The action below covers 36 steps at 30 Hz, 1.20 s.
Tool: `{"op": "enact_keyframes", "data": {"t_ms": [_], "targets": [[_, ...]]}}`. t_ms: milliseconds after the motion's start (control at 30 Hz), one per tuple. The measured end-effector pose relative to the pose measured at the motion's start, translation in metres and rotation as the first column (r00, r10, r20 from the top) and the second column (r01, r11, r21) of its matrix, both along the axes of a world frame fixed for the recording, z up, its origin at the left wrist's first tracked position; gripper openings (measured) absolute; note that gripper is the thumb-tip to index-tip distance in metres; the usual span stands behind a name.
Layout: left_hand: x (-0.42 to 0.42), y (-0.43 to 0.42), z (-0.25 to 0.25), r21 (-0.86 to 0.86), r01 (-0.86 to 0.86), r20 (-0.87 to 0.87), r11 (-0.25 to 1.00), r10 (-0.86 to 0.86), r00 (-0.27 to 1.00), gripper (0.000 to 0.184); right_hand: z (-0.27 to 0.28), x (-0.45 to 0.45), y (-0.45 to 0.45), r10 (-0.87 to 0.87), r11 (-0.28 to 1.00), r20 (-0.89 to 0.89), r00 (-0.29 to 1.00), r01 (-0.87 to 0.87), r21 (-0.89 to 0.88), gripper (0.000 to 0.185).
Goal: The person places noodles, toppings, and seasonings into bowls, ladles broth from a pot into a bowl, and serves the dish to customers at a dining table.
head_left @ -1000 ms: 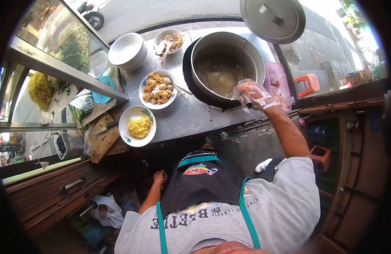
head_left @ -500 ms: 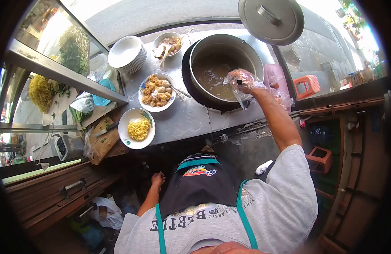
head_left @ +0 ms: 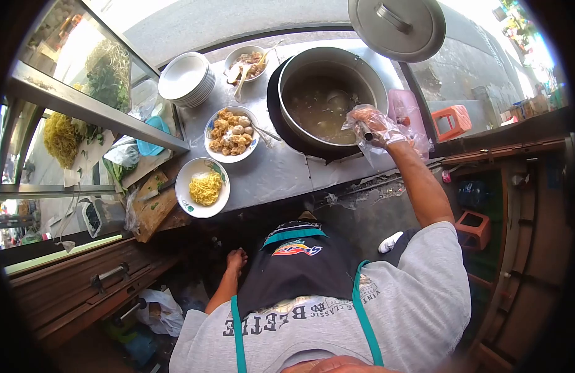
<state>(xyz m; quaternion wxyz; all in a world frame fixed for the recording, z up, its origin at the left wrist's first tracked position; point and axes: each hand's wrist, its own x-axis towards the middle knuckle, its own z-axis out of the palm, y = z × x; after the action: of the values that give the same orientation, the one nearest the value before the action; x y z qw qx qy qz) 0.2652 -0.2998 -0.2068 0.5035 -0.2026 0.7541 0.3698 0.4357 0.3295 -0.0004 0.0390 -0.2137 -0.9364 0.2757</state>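
Ladle, one, seemingly metal: held by the upper handle in the right hand, fingers wrapped round it under a thin clear plastic glove; a round shape in the broth, inside the pot, appears to be its bowl end. Handling, as judged: stiff, not fragile, light drained and heavier filled; loose plastic on a smooth shaft likely slips; best gripped high on the handle, clear of the wet end. Pot, one, large, deep, grey metal, uncovered, on the counter. Left hand: hanging low beside the apron; whether it holds anything, cannot tell. Left of pot: bowl of meatballs and fried pieces, spoon in it; bowl of yellow noodles; stack of white bowls. Right of pot: pink tray. Beyond: lid. Writing: grey T-shirt, "VINTAGE CLASSIC" and "BEETLE"; apron, multicoloured logo seemingly beginning "Sed", remainder uncertain.
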Motion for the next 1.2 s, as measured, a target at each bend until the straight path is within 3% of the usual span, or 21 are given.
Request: {"op": "enact_keyframes", "data": {"t_ms": [67, 133, 167, 267, 300, 333, 400, 500, 567, 600, 633, 733, 800, 1000, 1100, 1200], "targets": [[-0.002, -0.003, -0.001, -0.001, -0.023, 0.003, 1.000, 0.023, 1.000, 0.019, -0.005, -0.001, 0.000, -0.019, 1.000, -0.044, 0.999, 0.019, -0.004, 0.029], [-0.001, -0.005, 0.001, -0.006, -0.023, -0.004, 1.000, 0.023, 1.000, 0.020, 0.013, -0.013, -0.020, 0.058, 0.964, -0.101, 0.993, -0.030, 0.263, 0.025], [-0.001, -0.005, 0.002, -0.008, -0.024, -0.008, 1.000, 0.024, 1.000, 0.020, 0.010, -0.023, -0.017, -0.101, 0.992, 0.011, 0.995, 0.100, 0.072, 0.023], [0.001, -0.010, 0.000, -0.016, -0.030, -0.013, 0.999, 0.029, 0.999, 0.020, -0.043, -0.018, 0.031, -0.049, 0.912, -0.062, 0.997, 0.070, 0.403, 0.022], [0.002, -0.013, -0.003, -0.013, -0.022, -0.011, 1.000, 0.022, 1.000, 0.020, -0.003, -0.016, 0.022, -0.167, 0.977, -0.108, 0.980, 0.180, 0.118, 0.022], [0.003, -0.015, -0.005, -0.010, -0.013, -0.009, 1.000, 0.013, 1.000, 0.020, 0.024, -0.014, 0.010, -0.332, 0.925, -0.205, 0.921, 0.276, -0.260, 0.025], [0.005, -0.016, -0.005, -0.015, 0.007, -0.004, 1.000, -0.007, 1.000, 0.021, 0.051, -0.003, 0.005, -0.471, 0.821, -0.231, 0.852, 0.327, -0.469, 0.029], [0.004, -0.011, -0.002, -0.024, 0.024, -0.002, 0.999, -0.024, 1.000, 0.021, 0.085, 0.012, 0.006, -0.379, 0.831, -0.364, 0.851, 0.140, -0.538, 0.022], [0.004, -0.010, -0.006, -0.007, 0.022, -0.007, 1.000, -0.022, 1.000, 0.020, 0.120, 0.012, 0.002, -0.342, 0.755, -0.378, 0.860, 0.012, -0.656, 0.024], [0.003, -0.010, -0.009, 0.005, 0.013, -0.001, 1.000, -0.013, 1.000, 0.020, 0.131, 0.012, 0.002, -0.322, 0.707, -0.388, 0.863, -0.053, -0.705, 0.025], [0.001, -0.010, -0.013, 0.018, 0.003, 0.006, 1.000, -0.004, 1.000, 0.020, 0.136, 0.011, 0.006, -0.349, 0.530, -0.417, 0.839, -0.190, -0.826, 0.031], [-0.001, -0.006, -0.010, 0.026, -0.012, -0.005, 1.000, 0.012, 1.000, 0.020, 0.172, -0.002, 0.002, -0.215, 0.681, -0.509, 0.833, -0.246, -0.690, 0.042], [-0.001, -0.001, -0.006, 0.031, -0.013, -0.017, 0.999, 0.014, 1.000, 0.020, 0.187, -0.011, 0.022, -0.207, 0.629, -0.439, 0.874, -0.224, -0.744, 0.042], [0.008, -0.003, -0.002, 0.022, -0.041, -0.043, 0.999, 0.042, 0.998, 0.022, 0.235, -0.061, 0.015, -0.046, 0.722, -0.413, 0.910, -0.255, -0.643, 0.042], [0.012, -0.010, -0.003, 0.028, -0.075, -0.041, 0.997, 0.076, 0.996, 0.023, 0.225, -0.085, 0.007, -0.041, 0.673, -0.406, 0.913, -0.275, -0.686, 0.042], [0.015, -0.021, -0.006, 0.034, -0.114, -0.032, 0.993, 0.115, 0.993, 0.022, 0.201, -0.108, -0.007, -0.096, 0.538, -0.410, 0.907, -0.299, -0.788, 0.042]]}}
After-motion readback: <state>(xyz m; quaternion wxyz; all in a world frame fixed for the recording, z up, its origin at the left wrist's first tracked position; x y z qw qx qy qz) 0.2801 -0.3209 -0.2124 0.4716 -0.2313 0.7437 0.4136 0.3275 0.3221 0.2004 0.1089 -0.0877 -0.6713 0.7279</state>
